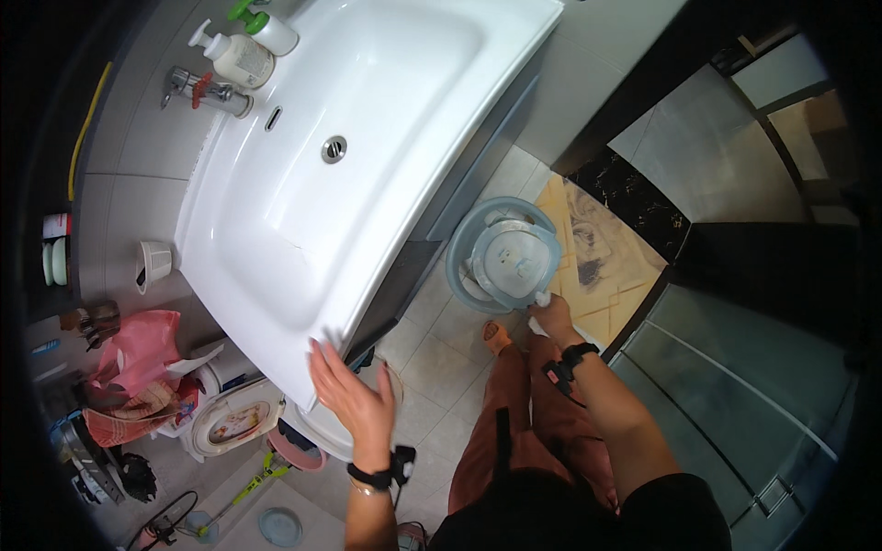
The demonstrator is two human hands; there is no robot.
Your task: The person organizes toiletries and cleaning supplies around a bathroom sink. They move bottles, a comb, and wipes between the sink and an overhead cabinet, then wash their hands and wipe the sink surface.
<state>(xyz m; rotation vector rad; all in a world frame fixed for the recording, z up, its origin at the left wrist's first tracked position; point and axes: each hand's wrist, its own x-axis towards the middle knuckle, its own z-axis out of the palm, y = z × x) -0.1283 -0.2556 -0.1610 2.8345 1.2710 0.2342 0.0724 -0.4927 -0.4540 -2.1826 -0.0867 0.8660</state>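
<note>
My left hand (354,390) is held up with its fingers stretched out and nothing in it, at the near left corner of the white washbasin (303,197). I cannot tell whether its fingertips touch the rim. Lower and to the right, my right hand (553,317) is closed round a crumpled white cloth (540,300), whose ends stick out on both sides of the fist. Just beyond that hand, nested blue-grey plastic basins (459,275) stand on the floor. Each wrist wears a black band with a small device.
A tap (211,92) and two pump bottles (243,60) line the washbasin's back edge. Grey cabinet panels (395,289) are below it. Pink bags (138,354), a bin (230,427) and a green-handled tool (248,487) crowd the left. A patterned mat (606,248) lies by the doorway.
</note>
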